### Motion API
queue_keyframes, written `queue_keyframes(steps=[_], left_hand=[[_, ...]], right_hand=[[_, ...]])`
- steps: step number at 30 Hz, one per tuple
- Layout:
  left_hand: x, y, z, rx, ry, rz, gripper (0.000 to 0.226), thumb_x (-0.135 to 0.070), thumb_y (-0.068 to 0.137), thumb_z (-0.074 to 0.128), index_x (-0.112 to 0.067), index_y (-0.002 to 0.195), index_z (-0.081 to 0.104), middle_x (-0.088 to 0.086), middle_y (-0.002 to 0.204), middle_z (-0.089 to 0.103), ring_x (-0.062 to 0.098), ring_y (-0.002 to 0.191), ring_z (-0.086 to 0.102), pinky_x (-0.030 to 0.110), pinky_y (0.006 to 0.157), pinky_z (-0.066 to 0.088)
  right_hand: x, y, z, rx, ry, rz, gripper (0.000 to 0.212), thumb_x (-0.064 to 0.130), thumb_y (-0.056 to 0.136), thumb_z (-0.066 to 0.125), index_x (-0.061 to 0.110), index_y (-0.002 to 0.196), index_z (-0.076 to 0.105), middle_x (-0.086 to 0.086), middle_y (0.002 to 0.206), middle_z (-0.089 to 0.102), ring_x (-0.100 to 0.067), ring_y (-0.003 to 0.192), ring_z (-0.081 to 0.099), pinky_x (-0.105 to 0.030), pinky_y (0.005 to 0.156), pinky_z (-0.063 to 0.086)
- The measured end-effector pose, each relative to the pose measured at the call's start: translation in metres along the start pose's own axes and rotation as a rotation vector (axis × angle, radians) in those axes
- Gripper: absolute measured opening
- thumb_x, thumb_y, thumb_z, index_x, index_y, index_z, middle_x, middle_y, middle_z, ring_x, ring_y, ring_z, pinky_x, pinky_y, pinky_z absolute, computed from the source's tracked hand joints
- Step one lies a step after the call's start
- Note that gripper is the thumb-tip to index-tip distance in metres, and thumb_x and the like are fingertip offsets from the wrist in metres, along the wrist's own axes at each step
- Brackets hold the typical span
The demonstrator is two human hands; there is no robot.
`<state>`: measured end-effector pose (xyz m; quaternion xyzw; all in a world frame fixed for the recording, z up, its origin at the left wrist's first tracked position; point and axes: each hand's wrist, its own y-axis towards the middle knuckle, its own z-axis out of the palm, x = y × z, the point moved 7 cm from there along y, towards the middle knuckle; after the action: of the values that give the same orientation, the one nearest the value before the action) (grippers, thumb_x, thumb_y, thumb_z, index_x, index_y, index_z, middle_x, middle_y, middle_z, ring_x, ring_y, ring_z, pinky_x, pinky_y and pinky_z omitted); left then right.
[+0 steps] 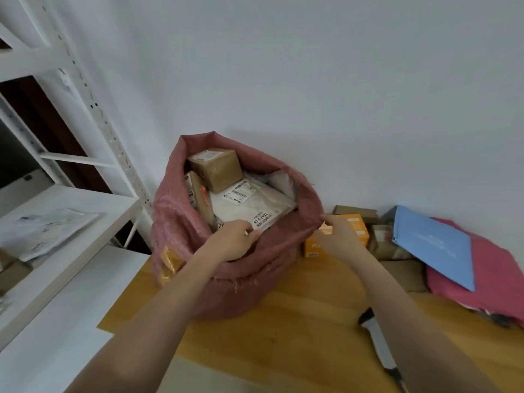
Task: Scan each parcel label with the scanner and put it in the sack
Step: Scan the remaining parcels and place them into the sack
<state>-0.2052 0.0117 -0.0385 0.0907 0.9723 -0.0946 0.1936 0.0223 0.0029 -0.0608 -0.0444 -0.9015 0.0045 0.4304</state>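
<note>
A pink woven sack point(181, 231) stands open on the wooden table point(297, 330) against the wall. Inside it lie a brown box point(218, 168), a white labelled mailer point(249, 205) and other parcels. My left hand point(232, 239) is inside the sack mouth and pinches the near edge of the white mailer by its label. My right hand point(337, 236) grips the sack's right rim. The white and black scanner point(378, 344) lies on the table beside my right forearm.
Unscanned parcels are piled at the right by the wall: an orange box point(357, 225), brown boxes point(382, 239), a blue mailer point(433, 245) and a pink bag point(490, 276). A white metal shelf point(71, 205) at the left carries flat white mailers point(42, 231).
</note>
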Motion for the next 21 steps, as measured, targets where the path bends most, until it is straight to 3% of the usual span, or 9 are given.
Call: queue_keyframes(steps=[3, 6, 10, 13, 18, 21], left_hand=[[-0.012, -0.005, 0.005, -0.081, -0.033, 0.014, 0.035, -0.042, 0.098, 0.049, -0.013, 0.108, 0.066, 0.005, 0.11, 0.065, 0.019, 0.098, 0.057, 0.034, 0.085, 0.046], [-0.031, -0.012, 0.008, -0.214, -0.003, 0.076, 0.03, -0.033, 0.096, 0.053, -0.013, 0.115, 0.064, 0.006, 0.117, 0.062, 0.023, 0.111, 0.056, 0.037, 0.094, 0.044], [-0.064, -0.022, 0.01, -0.36, -0.07, 0.191, 0.022, -0.02, 0.094, 0.054, -0.012, 0.112, 0.064, 0.006, 0.112, 0.06, 0.023, 0.105, 0.056, 0.039, 0.093, 0.045], [-0.094, -0.024, 0.023, -0.346, -0.123, 0.32, 0.02, -0.012, 0.092, 0.054, -0.01, 0.108, 0.066, 0.003, 0.107, 0.062, 0.018, 0.099, 0.057, 0.034, 0.09, 0.046], [-0.132, -0.005, 0.065, -0.215, -0.074, 0.35, 0.024, -0.014, 0.094, 0.053, -0.013, 0.114, 0.066, -0.003, 0.106, 0.06, 0.011, 0.092, 0.057, 0.027, 0.086, 0.049], [-0.159, 0.013, 0.091, -0.235, -0.022, 0.301, 0.024, -0.014, 0.094, 0.05, -0.013, 0.112, 0.066, -0.001, 0.11, 0.06, 0.016, 0.095, 0.059, 0.033, 0.087, 0.049]], right_hand=[[-0.021, -0.015, -0.011, 0.005, -0.014, 0.057, 0.049, 0.02, 0.095, 0.056, 0.016, 0.142, 0.046, -0.006, 0.148, 0.044, -0.025, 0.135, 0.041, -0.029, 0.097, 0.039], [-0.046, -0.024, -0.024, -0.013, -0.03, 0.111, 0.048, 0.02, 0.095, 0.058, 0.015, 0.142, 0.046, -0.006, 0.146, 0.046, -0.023, 0.13, 0.046, -0.023, 0.086, 0.038], [-0.078, -0.03, -0.027, 0.019, -0.021, 0.155, 0.045, 0.021, 0.095, 0.058, 0.013, 0.139, 0.05, -0.007, 0.138, 0.054, -0.016, 0.11, 0.053, -0.016, 0.074, 0.039], [-0.098, -0.029, -0.023, 0.07, -0.028, 0.141, 0.042, 0.014, 0.093, 0.058, 0.015, 0.135, 0.054, -0.004, 0.134, 0.057, -0.006, 0.097, 0.048, -0.01, 0.064, 0.036], [-0.141, -0.025, -0.039, 0.111, -0.031, 0.16, 0.043, 0.009, 0.092, 0.057, 0.014, 0.135, 0.053, -0.005, 0.133, 0.057, -0.006, 0.095, 0.046, -0.01, 0.064, 0.039], [-0.185, -0.019, -0.068, 0.139, -0.061, 0.248, 0.05, 0.013, 0.092, 0.056, 0.011, 0.141, 0.045, -0.013, 0.138, 0.049, -0.022, 0.113, 0.054, -0.021, 0.082, 0.042]])
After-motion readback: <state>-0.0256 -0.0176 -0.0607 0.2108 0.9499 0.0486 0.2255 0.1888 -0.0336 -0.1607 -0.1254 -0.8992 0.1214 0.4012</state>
